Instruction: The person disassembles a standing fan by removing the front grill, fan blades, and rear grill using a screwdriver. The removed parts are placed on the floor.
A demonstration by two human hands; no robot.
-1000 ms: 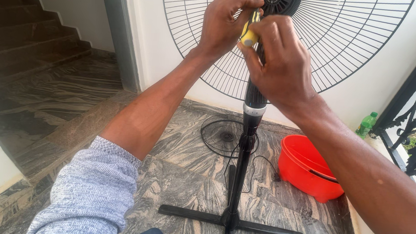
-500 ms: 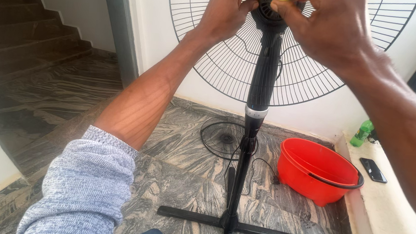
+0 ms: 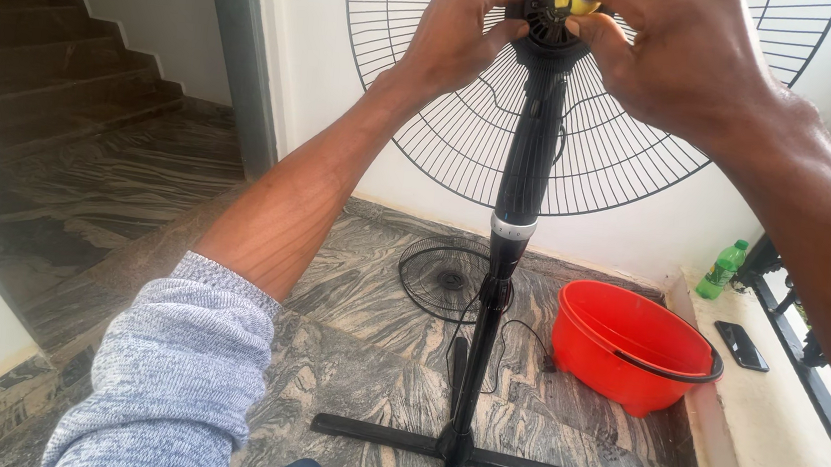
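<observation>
A: OK, live now. Both hands up at 12 o'clock, on the black plastic motor head (image 3: 552, 23) of the tall black pedestal fan stand (image 3: 512, 222). Left hand (image 3: 469, 28) is curled round the head's left side, fingers closed on it.

B: And the right hand?

A: Right hand (image 3: 686, 62) comes in from 1 o'clock, wrapped over the head's right side, fingers bent and pinching a small yellow round piece (image 3: 571, 1) right at the top edge. Can't tell exactly what the piece is, it's half hidden.

B: Behind the hands?

A: Big round black wire fan guard (image 3: 426, 114), upright, just behind the motor head, in front of the white wall (image 3: 299, 73). A smaller black wire guard (image 3: 442, 278) lies flat on the grey veined marble floor (image 3: 344, 358), centre frame, just behind the pole.

B: Containers?

A: Red plastic bucket w/ black handle (image 3: 631, 348) at 4 o'clock, on the floor near the stand's cross base (image 3: 457, 448). Inside looks bare, red all the way down as far as I can see. Green plastic bottle (image 3: 722, 269) at 3 o'clock, upright on the pale ledge (image 3: 769, 435); contents can't tell. Black phone (image 3: 741, 345) flat on the same ledge, nr the bucket rim.

B: Left side?

A: Dark stairs (image 3: 40, 60) at 10 o'clock. Grey knit sleeve (image 3: 173, 373) at 7.
</observation>
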